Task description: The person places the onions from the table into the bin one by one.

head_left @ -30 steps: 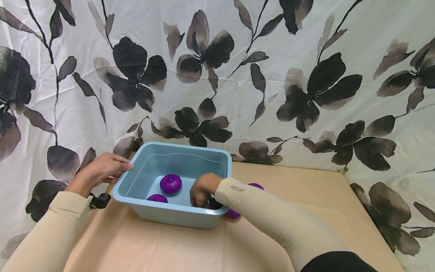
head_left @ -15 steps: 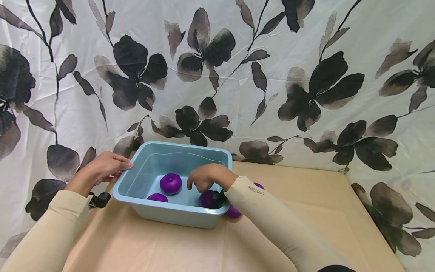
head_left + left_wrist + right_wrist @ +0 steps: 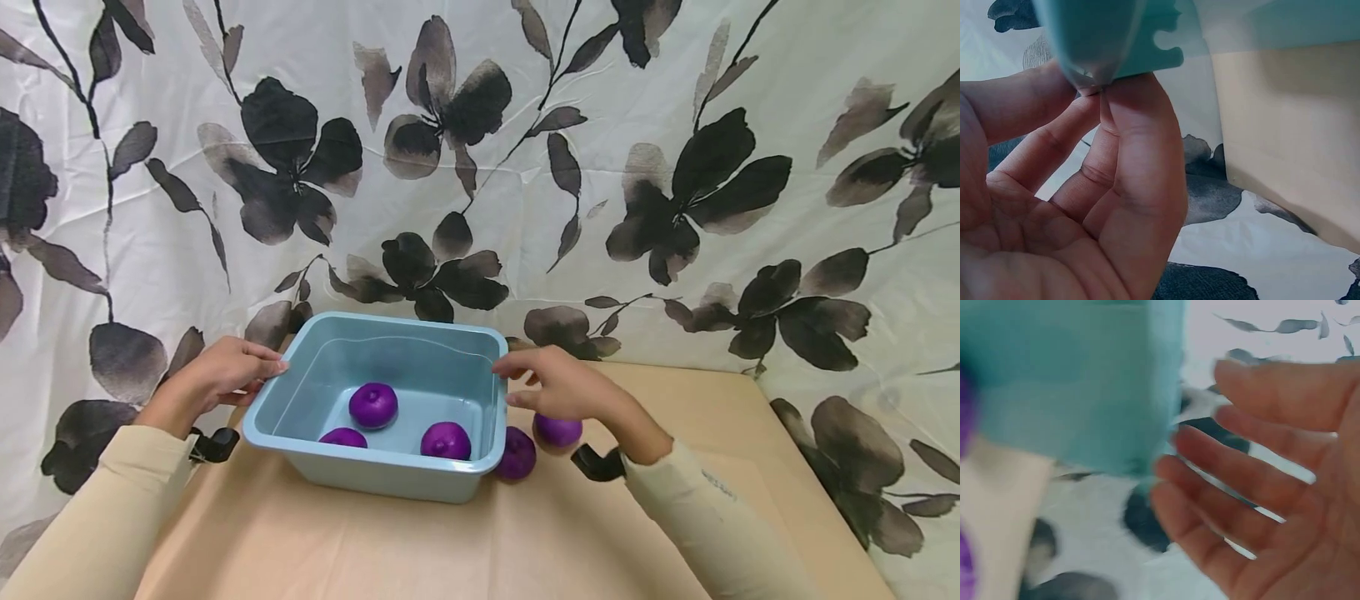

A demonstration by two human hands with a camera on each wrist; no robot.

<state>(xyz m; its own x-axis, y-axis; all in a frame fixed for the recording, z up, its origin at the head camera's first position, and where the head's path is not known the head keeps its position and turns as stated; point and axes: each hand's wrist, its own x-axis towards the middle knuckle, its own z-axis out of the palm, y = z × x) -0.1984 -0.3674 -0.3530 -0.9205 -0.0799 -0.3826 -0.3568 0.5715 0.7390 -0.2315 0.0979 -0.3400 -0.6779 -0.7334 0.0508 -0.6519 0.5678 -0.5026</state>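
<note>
The plastic basin (image 3: 386, 483) is pinched by the left hand (image 3: 227, 372); the right hand (image 3: 564, 385), fingers loosely extended, is best set squarely opposite.

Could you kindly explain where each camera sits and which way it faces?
Head: worn on the head, facing forward and down at the blue tub and purple round things; left hand, right hand, sleeves show.
Left wrist: on that wrist, facing the tub's held edge; palm and fingers show.
Right wrist: likewise, facing the tub's side; palm and fingers show.
Both wrist views share the tub and floral cloth.
</note>
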